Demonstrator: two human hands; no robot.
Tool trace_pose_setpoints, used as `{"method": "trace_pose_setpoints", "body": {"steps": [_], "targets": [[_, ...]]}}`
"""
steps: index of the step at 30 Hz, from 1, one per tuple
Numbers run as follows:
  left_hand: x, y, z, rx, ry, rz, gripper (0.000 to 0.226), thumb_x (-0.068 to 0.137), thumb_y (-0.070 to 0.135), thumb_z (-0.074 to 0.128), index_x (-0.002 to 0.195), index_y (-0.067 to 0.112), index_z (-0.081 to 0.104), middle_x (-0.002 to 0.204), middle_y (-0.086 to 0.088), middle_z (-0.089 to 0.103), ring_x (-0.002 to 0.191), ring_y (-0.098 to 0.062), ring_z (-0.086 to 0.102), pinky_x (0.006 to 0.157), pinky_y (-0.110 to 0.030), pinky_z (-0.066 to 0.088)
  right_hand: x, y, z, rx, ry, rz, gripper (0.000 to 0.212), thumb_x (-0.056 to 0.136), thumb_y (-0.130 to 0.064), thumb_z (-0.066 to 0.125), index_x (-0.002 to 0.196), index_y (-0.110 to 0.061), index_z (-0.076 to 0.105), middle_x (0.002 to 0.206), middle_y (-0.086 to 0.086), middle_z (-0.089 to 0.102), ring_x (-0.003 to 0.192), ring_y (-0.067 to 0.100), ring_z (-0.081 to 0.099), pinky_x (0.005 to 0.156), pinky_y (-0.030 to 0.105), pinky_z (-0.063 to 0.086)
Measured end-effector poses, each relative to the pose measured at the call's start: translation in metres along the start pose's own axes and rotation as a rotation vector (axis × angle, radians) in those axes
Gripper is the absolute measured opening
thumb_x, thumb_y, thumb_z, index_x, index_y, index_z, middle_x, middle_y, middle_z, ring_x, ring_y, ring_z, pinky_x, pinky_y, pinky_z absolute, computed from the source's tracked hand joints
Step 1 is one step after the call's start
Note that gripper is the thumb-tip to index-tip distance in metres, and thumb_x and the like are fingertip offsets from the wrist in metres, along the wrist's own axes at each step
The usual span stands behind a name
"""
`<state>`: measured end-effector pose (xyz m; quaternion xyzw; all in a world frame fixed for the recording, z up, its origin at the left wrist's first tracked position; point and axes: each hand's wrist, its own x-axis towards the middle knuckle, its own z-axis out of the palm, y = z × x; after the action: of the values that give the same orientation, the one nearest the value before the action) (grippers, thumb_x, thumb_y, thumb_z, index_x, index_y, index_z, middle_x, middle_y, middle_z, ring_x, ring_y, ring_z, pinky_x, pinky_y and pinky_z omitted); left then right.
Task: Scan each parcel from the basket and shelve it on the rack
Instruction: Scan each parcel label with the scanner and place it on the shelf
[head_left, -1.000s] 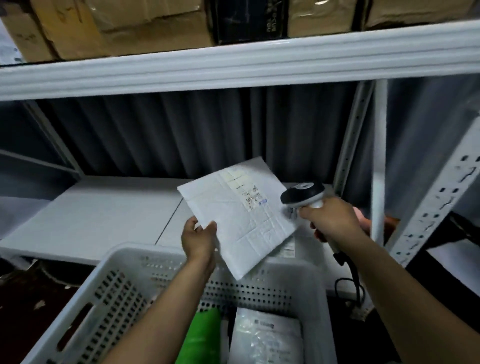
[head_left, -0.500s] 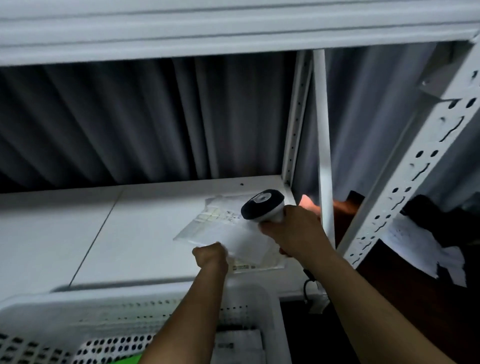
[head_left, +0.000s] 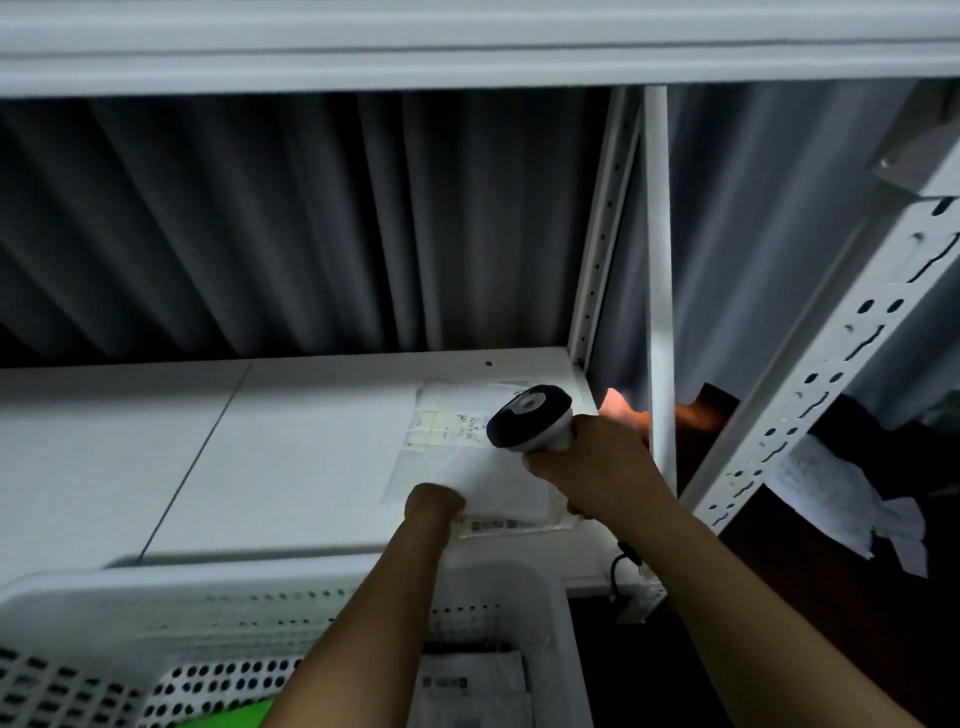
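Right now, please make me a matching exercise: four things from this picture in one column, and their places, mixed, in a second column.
1. white flat paper parcel
2. black-and-white handheld scanner
3. green soft parcel
4. white perforated plastic basket

A. inside the basket
B. below the shelf's front edge
C. gripped by the right hand
D. over the white rack shelf, held by the left hand

Pairs: 1-D, 2-C, 3-A, 4-B.

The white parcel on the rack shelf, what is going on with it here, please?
A person's left hand grips the near edge of the white parcel, which lies on the shelf over another parcel. The right hand holds the scanner above it. More parcels wait in the basket.
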<state>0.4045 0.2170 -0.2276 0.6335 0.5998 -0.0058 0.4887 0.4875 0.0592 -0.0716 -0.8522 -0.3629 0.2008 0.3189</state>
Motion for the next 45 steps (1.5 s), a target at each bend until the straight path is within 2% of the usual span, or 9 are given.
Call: {"method": "trace_pose_setpoints", "body": {"steps": [2,6,11,13,20,25,32,38,45], "targets": [[-0.009,0.000,-0.014,0.143,0.073,0.070,0.021,0.091,0.011,0.059,0.073,0.006,0.050,0.091,-0.014,0.060,0.111,-0.029,0.061,0.074,-0.028,0.047,-0.003,-0.003,0.002,-0.014,-0.025,-0.007,0.026,0.084,-0.028,0.066,0.085,-0.003,0.064,0.076,0.012,0.069,0.073,0.028,0.068,0.073,0.041,0.058],[-0.030,-0.027,-0.033,0.233,0.158,0.380,0.045,0.091,0.021,0.063,0.133,0.008,0.052,0.132,-0.011,0.058,0.123,-0.024,0.053,0.095,-0.023,0.037,-0.013,-0.014,0.009,-0.061,-0.068,-0.052,0.026,0.084,-0.029,0.066,0.085,-0.003,0.065,0.072,0.010,0.068,0.072,0.026,0.068,0.072,0.038,0.057],[-0.076,-0.111,-0.040,0.158,0.330,0.803,0.033,0.090,0.012,0.061,0.124,0.009,0.062,0.121,-0.009,0.062,0.114,-0.023,0.055,0.094,-0.013,0.033,-0.040,-0.027,0.035,-0.094,-0.229,-0.082,0.021,0.086,-0.027,0.067,0.078,-0.008,0.064,0.058,0.003,0.064,0.048,0.014,0.062,0.059,0.026,0.053],[-0.087,-0.157,-0.033,0.199,0.439,0.872,0.035,0.086,0.011,0.053,0.119,0.009,0.064,0.118,-0.006,0.062,0.112,-0.021,0.051,0.099,-0.016,0.032,-0.052,-0.030,0.048,-0.087,-0.327,-0.102,0.022,0.086,-0.026,0.067,0.088,-0.004,0.068,0.072,0.011,0.071,0.060,0.023,0.069,0.061,0.027,0.053],[-0.064,-0.288,0.027,0.198,0.056,0.242,0.057,0.078,0.037,0.068,0.126,0.007,0.060,0.117,-0.012,0.063,0.111,-0.032,0.059,0.092,-0.034,0.045,-0.075,-0.015,0.101,-0.348,-0.557,-0.243,0.031,0.088,-0.029,0.064,0.066,-0.011,0.054,0.068,0.004,0.060,0.068,0.020,0.059,0.066,0.031,0.047],[-0.054,-0.327,0.060,0.374,-0.012,0.153,0.083,0.081,0.035,0.075,0.149,0.013,0.032,0.144,-0.015,0.041,0.134,-0.028,0.038,0.107,-0.031,0.030,-0.074,-0.001,0.117,-0.493,-0.592,-0.307,0.037,0.090,-0.029,0.062,0.060,-0.018,0.043,0.063,-0.003,0.048,0.062,0.013,0.049,0.054,0.026,0.037],[-0.056,-0.333,0.073,0.342,0.005,0.118,0.090,0.086,0.010,0.066,0.154,0.023,0.007,0.130,-0.020,0.044,0.112,-0.033,0.052,0.092,-0.034,0.042,-0.069,-0.009,0.122,-0.505,-0.590,-0.386,0.038,0.089,-0.032,0.060,0.060,-0.021,0.039,0.064,-0.004,0.045,0.065,0.013,0.048,0.065,0.029,0.041],[-0.072,-0.321,0.054,0.085,0.118,0.141,0.072,0.081,-0.005,0.066,0.146,0.008,0.037,0.142,-0.014,0.048,0.129,-0.029,0.046,0.100,-0.027,0.034,-0.065,-0.020,0.119,-0.482,-0.547,-0.440,0.042,0.087,-0.031,0.063,0.056,-0.020,0.037,0.058,-0.004,0.041,0.054,0.007,0.039,0.056,0.028,0.036],[-0.113,-0.314,0.000,-0.077,0.263,0.201,0.014,0.090,0.011,0.065,0.103,0.008,0.071,0.083,-0.009,0.070,0.072,-0.023,0.062,0.058,-0.022,0.039,-0.080,-0.033,0.108,-0.514,-0.526,-0.477,0.036,0.083,-0.037,0.066,0.059,-0.022,0.044,0.063,-0.005,0.049,0.058,0.008,0.046,0.059,0.029,0.041]]}}
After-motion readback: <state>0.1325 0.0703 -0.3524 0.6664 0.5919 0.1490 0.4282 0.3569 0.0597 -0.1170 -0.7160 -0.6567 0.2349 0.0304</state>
